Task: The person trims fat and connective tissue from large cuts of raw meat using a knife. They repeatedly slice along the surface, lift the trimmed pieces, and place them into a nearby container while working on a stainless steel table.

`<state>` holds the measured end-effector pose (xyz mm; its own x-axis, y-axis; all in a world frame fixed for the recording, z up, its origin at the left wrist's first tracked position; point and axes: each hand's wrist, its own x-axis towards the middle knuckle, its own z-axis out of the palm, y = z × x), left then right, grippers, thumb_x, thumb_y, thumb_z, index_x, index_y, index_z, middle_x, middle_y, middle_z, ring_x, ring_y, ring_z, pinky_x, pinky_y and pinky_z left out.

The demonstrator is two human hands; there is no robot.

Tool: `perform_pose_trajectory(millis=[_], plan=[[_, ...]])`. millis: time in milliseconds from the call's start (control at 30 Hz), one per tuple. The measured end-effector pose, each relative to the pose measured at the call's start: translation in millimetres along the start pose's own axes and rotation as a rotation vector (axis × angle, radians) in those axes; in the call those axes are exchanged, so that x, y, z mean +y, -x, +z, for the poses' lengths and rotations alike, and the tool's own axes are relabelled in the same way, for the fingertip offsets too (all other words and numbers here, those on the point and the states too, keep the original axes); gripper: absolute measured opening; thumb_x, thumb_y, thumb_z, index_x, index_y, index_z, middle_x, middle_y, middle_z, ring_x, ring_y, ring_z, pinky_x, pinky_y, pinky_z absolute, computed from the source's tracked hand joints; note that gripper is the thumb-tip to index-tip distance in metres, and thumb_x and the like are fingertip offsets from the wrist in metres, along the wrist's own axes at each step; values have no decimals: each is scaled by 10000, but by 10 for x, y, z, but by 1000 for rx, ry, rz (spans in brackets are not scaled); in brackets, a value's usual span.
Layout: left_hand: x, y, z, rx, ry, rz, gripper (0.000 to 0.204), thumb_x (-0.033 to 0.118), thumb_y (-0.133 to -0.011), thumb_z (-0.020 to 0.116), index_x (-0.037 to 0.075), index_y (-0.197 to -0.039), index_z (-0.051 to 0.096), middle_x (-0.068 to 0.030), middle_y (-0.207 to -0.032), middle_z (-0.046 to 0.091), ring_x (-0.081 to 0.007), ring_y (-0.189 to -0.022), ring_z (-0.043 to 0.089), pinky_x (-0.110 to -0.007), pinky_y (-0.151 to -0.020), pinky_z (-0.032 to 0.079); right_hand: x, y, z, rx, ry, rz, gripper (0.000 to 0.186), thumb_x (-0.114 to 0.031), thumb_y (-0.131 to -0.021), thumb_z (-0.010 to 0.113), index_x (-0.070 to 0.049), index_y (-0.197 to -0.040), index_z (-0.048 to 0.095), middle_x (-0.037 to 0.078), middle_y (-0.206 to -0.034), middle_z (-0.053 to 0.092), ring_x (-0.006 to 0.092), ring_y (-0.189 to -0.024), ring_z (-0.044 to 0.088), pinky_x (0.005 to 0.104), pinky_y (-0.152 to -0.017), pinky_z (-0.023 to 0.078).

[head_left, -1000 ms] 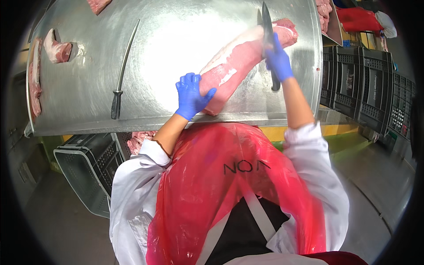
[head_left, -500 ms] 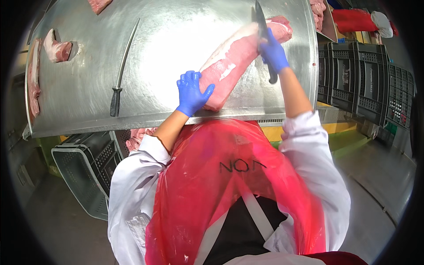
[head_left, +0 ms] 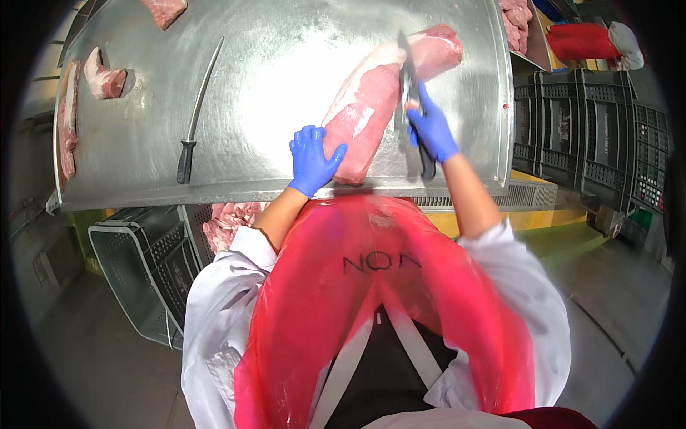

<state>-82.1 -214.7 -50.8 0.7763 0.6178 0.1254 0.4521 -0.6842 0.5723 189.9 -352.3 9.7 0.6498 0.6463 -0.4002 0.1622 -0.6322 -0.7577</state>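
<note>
A long, pale pink slab of raw meat [head_left: 364,107] with a whitish fat layer lies slantwise on the metal table [head_left: 271,143]. My left hand [head_left: 313,163], in a blue glove, rests open against its near left end, thumb spread onto the meat. In the same kind of glove, my right hand [head_left: 431,130] is closed round the dark handle of a knife [head_left: 409,68]. The blade points away from me and crosses the meat toward its far end. A small pinkish bit shows beside the blade near my fingers.
Left of the meat lies a sharpening steel [head_left: 195,118]. Smaller meat pieces [head_left: 104,75] sit at the table's left and far edges. Dark crates [head_left: 564,129] stand at the right, another crate [head_left: 136,279] below left. Meat fills containers beyond the right edge and under the table.
My right hand has drawn the knife toward me and somewhat left along the meat. My left hand stays at the near end.
</note>
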Motion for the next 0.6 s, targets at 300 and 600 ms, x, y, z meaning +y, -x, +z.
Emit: perform_pose_trajectory(millis=[300, 600], plan=[[124, 23, 56, -48, 165, 4, 389, 342, -864, 749, 27, -1015, 578, -176, -960, 559, -368, -902, 545, -490, -792, 432, -141, 727, -119, -126, -132, 78, 746, -151, -1003, 586, -253, -1644, 218, 93, -835, 663, 131, -581, 584, 324, -568, 521], [1057, -2094, 607, -46, -107, -68, 484, 424, -852, 716, -29, -1017, 684, -240, -989, 700, -414, -973, 680, -455, -882, 547, 321, 386, -925, 20, -372, 88, 758, -105, -997, 599, -249, -1644, 231, 28, -891, 647, 72, -609, 561, 263, -551, 503]])
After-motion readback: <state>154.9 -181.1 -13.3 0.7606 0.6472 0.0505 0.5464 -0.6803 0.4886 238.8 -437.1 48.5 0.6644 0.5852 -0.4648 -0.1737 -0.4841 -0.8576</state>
